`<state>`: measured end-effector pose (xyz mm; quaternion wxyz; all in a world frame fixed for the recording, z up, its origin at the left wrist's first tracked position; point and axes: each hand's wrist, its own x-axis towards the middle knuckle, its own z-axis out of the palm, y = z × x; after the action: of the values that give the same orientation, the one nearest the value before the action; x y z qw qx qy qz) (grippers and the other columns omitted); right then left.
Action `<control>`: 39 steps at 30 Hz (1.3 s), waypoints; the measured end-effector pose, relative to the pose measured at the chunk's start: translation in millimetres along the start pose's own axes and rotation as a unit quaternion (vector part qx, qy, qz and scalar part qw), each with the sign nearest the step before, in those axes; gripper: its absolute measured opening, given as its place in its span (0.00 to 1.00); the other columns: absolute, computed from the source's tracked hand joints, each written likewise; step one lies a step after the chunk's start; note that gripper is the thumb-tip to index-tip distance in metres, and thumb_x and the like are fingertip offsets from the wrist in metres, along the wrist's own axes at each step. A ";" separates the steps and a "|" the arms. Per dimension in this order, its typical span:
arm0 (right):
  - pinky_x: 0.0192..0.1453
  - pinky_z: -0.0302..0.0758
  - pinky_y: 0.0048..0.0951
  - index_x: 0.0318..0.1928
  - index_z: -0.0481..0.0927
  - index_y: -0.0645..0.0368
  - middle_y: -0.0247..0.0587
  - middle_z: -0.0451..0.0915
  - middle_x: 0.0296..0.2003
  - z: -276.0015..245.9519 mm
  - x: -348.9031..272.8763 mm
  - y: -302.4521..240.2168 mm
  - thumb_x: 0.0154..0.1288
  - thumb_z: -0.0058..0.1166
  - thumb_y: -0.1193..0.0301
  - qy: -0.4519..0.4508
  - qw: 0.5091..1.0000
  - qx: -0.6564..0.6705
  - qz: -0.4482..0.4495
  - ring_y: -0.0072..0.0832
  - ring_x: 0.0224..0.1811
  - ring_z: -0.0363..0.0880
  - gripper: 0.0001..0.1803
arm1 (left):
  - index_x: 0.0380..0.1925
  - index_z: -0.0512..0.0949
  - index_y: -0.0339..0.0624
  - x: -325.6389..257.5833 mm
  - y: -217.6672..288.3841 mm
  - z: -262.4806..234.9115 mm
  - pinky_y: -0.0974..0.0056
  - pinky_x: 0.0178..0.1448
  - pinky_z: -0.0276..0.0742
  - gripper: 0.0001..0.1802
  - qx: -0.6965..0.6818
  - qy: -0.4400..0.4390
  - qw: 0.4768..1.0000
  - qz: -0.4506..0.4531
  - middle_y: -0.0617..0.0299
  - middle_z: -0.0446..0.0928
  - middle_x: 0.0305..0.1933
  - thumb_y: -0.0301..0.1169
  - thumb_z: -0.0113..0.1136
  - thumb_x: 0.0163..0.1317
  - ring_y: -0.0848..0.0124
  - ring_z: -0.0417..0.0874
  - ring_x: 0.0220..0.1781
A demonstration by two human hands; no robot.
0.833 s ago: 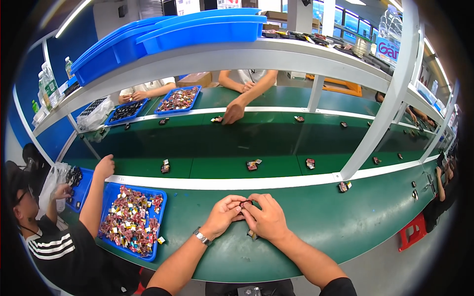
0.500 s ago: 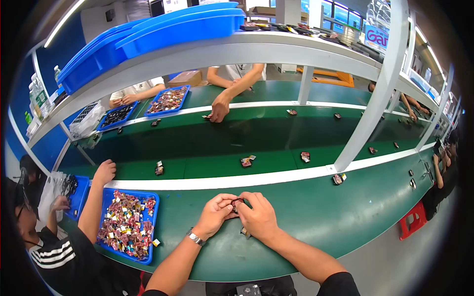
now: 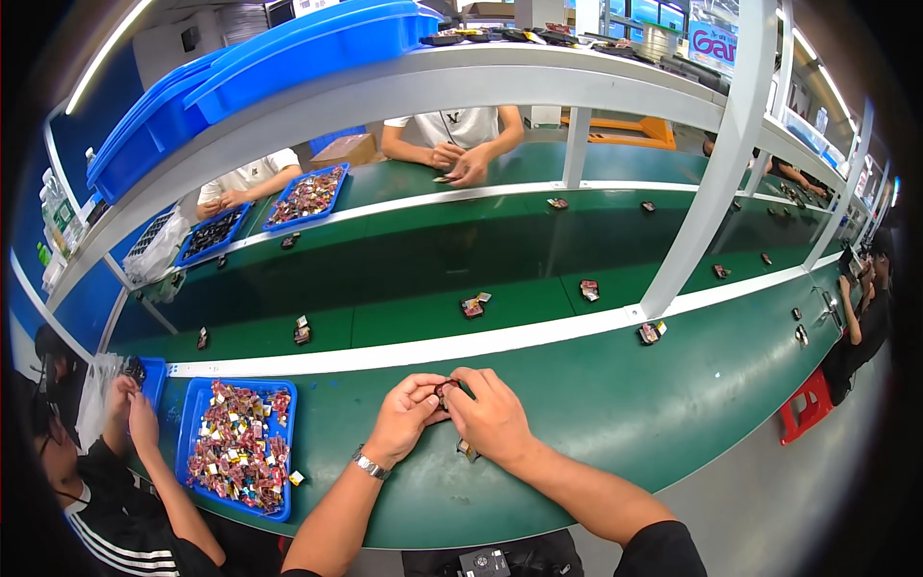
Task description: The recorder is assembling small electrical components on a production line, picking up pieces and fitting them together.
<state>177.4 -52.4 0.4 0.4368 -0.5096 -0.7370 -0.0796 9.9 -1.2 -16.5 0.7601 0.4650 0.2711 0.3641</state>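
Observation:
My left hand (image 3: 404, 421), with a metal-banded watch at the wrist, and my right hand (image 3: 493, 418) meet over the green work surface. Between their fingertips they pinch a small dark casing with a reddish part in it (image 3: 444, 392); fingers cover much of it. On the surface just below my right hand lies a small piece with a pale tab (image 3: 467, 450), partly hidden by that hand. To the left of my hands stands a blue tray (image 3: 291, 452) heaped with small reddish parts bearing white and yellow tabs.
A white rail (image 3: 404, 356) separates my surface from the green belt (image 3: 385, 322), where several small assemblies lie. A grey upright (image 3: 716, 163) supports the shelf overhead, which carries blue bins (image 3: 308, 67). A co-worker (image 3: 125, 500) sits at left; others work opposite. A red stool (image 3: 806, 409) stands right.
The view has shifted slightly; my hands still grip the small casing. The left co-worker's arm has drawn back from the belt, where another small piece now lies. The opposite co-worker's reaching arm has pulled back.

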 end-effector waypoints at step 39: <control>0.66 0.69 0.45 0.42 0.82 0.57 0.42 0.75 0.58 -4.6 21.7 49.7 0.46 0.73 0.69 -0.029 0.991 0.133 0.012 0.46 0.63 0.69 0.21 | 0.54 0.72 0.32 0.8 -0.6 -21.4 0.63 0.49 0.81 0.18 0.034 0.019 0.999 0.029 0.52 0.79 0.50 0.35 0.46 0.75 0.67 0.82 0.46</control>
<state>218.6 -16.9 2.6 0.4797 -0.4580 -0.7474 0.0392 -5.6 10.2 -26.1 0.7276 0.4910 0.2843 0.3857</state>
